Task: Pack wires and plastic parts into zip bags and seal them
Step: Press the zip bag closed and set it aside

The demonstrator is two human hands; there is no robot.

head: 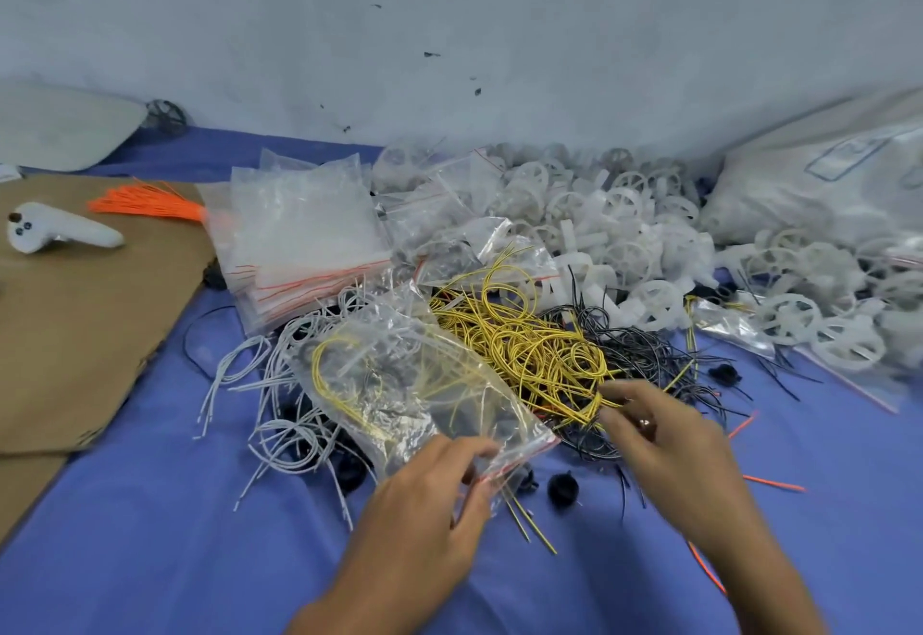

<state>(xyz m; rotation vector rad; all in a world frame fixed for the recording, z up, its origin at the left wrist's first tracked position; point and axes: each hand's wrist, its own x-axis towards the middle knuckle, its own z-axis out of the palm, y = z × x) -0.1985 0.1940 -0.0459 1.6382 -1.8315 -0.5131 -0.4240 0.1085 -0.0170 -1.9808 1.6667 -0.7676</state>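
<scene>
head view: your left hand [434, 494] pinches the zip bag [409, 384] at its near corner, thumb on top by the red zip strip and fingers curled under the plastic. the bag lies just left of the middle of the blue cloth [175, 559], on top of the white wires [299, 439]. its long axis runs from 10 o'clock to 4 o'clock, with the closed bottom at the 10 o'clock end and the mouth pointing toward 4 o'clock, at your hand. inside it you can see a loop of yellow wire and some pale pieces; the creased plastic hides the rest.

your right hand [664, 439] is at 3 o'clock of the bag's mouth, fingertips at the near edge of the yellow wires [524, 345]. it is blurred, so you cannot tell whether the fingers are clamped on a strand or only touch the heap. the yellow heap lies at 2 o'clock of the bag, touching its long edge, with the black wires [639, 349] tangled against it on the 3 o'clock side.

at 12 o'clock of the bag sits a stack of empty bags [299, 240], and at 1 to 2 o'clock the heap of white plastic wheels [624, 215]. orange wires [145, 205] and a white controller [55, 232] lie on the cardboard [90, 335] at 9 to 10 o'clock. small black parts [563, 487] sit between your hands.
</scene>
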